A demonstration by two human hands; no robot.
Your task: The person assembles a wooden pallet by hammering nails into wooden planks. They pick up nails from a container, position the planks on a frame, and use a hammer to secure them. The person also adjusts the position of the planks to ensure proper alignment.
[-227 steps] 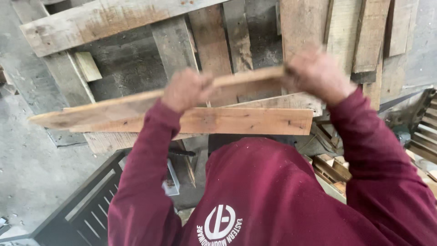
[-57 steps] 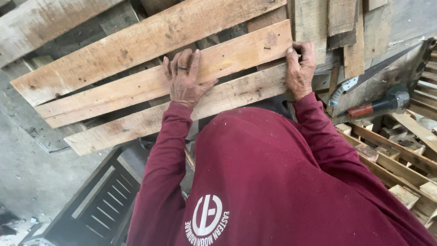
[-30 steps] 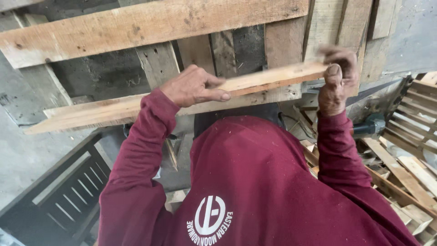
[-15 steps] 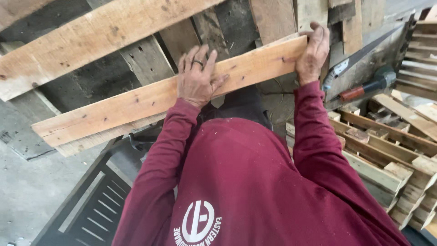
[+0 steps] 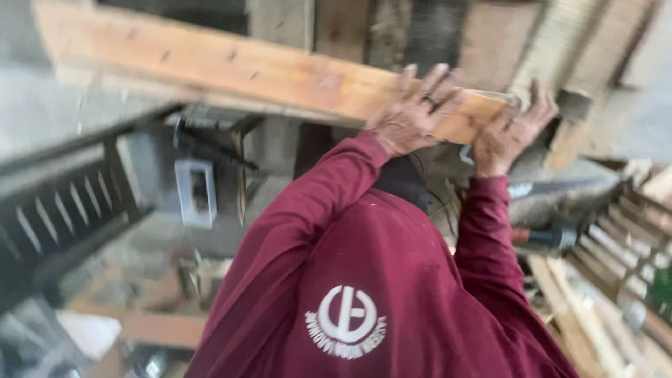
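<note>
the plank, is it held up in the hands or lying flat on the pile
Held up: left hand lies on the plank, right hand grips its end. The view is blurred.

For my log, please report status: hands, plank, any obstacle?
Left hand flat on plank. Right hand grips its end. Stacked boards close behind.
</note>
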